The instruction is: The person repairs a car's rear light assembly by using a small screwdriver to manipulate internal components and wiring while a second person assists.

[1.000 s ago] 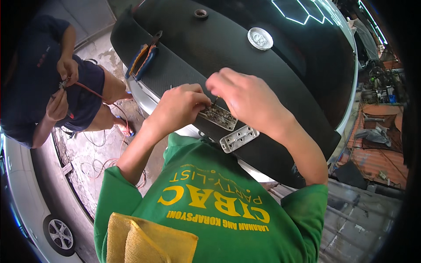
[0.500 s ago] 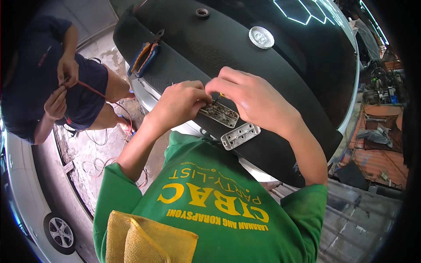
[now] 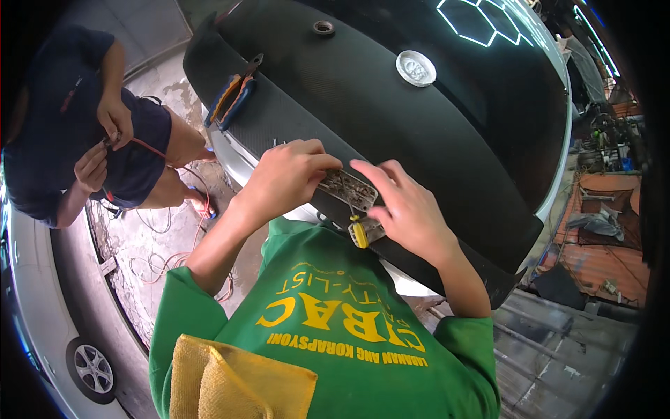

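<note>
My left hand (image 3: 293,169) grips the left end of a grey rectangular housing (image 3: 352,190) with its thumb and fingers. The housing's inside faces up, brown with grime. At its other end my right hand (image 3: 408,216) has thumb and fingers spread apart, close to the rim; whether they touch it I cannot tell. Below the housing, beside the right thumb, is a small screwdriver (image 3: 359,234) with a yellow handle, its shaft toward the housing. It rests across a second grey piece (image 3: 375,230), a cover-like part half hidden under my right hand.
Blue-and-orange pliers (image 3: 232,98) lie on the car's dark rear panel (image 3: 293,84), with a small ring (image 3: 323,28) and a round silvery cap (image 3: 416,68) farther up. On the left a person (image 3: 105,133) in dark clothes handles a red hose (image 3: 150,148). A yellow cloth (image 3: 241,380) hangs at my front.
My right hand has opened and come down and nearer to me. The screwdriver, earlier held in it over the housing, now rests on the second grey piece.
</note>
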`<state>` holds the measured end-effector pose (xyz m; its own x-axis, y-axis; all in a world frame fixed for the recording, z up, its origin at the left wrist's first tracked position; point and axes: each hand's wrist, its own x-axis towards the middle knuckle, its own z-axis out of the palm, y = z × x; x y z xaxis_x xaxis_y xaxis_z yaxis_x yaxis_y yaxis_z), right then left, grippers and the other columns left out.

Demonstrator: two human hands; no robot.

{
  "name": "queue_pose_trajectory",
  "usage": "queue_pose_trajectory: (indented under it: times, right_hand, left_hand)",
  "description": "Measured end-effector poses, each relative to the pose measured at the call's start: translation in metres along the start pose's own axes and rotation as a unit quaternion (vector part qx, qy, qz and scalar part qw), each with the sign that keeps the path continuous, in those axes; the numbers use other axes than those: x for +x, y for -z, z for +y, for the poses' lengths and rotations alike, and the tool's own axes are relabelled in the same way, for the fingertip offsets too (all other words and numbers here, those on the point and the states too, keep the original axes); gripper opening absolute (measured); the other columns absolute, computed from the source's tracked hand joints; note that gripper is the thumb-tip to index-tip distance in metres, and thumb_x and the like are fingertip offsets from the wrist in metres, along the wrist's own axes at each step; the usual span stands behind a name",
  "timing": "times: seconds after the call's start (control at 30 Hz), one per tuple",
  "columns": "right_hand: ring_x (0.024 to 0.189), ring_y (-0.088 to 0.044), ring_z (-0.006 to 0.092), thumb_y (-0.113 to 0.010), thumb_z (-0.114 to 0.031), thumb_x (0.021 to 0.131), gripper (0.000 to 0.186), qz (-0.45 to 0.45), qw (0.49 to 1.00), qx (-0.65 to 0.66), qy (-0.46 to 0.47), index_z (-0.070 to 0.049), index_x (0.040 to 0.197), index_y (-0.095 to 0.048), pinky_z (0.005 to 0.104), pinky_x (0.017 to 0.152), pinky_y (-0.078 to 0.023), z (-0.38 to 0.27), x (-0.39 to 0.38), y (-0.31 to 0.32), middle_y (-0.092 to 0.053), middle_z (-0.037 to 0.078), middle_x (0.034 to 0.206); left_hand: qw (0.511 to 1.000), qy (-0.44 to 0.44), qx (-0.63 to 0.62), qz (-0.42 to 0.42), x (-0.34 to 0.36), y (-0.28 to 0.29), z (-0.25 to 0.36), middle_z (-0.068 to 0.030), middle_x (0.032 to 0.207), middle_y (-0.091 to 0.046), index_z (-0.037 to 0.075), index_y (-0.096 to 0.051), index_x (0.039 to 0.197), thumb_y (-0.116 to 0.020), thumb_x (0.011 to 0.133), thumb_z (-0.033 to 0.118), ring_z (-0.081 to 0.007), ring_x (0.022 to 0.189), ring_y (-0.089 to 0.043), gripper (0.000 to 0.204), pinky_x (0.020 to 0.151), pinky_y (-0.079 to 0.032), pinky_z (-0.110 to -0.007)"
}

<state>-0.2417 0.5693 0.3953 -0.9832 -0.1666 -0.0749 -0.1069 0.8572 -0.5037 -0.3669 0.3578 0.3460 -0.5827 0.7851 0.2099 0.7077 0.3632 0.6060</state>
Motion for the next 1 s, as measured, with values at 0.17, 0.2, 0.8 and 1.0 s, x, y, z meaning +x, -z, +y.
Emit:
queue_pose_trajectory:
  times: [0.17,0.2,0.8,1.0]
  right_hand:
    - [0.087,-0.065,0.0272,-0.086,-0.032,0.074,0.075,0.017,0.998,-0.032,0.042,-0.020,0.142,-0.056,0.0404,0.074,-0.056,-0.014,-0.034,-0.018,-0.056,0.007,0.102]
    - [0.079,-0.062,0.0244,-0.084,-0.040,0.075,0.067,0.064,0.996,-0.028,0.052,-0.018,0.135,-0.062,0.0385,0.071,-0.055,-0.016,-0.037,-0.034,-0.055,0.006,0.099]
    - [0.075,-0.069,0.0271,-0.068,-0.001,0.090,0.020,0.198,0.972,0.106,-0.062,-0.010,0.107,-0.071,0.0383,0.067,-0.055,0.019,-0.030,-0.009,-0.064,0.009,0.096]
    - [0.086,-0.067,0.0271,-0.063,0.015,0.084,0.030,0.171,0.977,0.129,-0.015,-0.006,0.103,-0.072,0.0385,0.074,-0.053,0.053,0.003,0.006,-0.060,0.009,0.100]
  left_hand:
    - [0.999,-0.021,0.015,-0.024,0.006,0.004,-0.001,-0.0067,0.096,-0.067,0.016,-0.079,0.112,-0.072,0.080,0.003,-0.0278,0.089,-0.067,0.035,0.077,-0.054,-0.041]
    - [0.999,-0.020,0.017,-0.033,0.007,0.005,0.000,-0.0065,0.096,-0.067,0.017,-0.079,0.113,-0.072,0.081,0.003,-0.0277,0.089,-0.067,0.035,0.077,-0.054,-0.041]
    - [0.999,-0.028,0.027,-0.019,0.019,0.015,0.001,-0.0048,0.093,-0.069,0.009,-0.078,0.096,-0.078,0.081,0.007,-0.0255,0.086,-0.068,0.015,0.074,-0.055,-0.038]
    - [0.999,-0.023,0.035,-0.020,0.015,0.010,0.004,-0.0028,0.089,-0.069,0.009,-0.077,0.091,-0.080,0.080,0.008,-0.0233,0.085,-0.067,0.012,0.071,-0.054,-0.036]
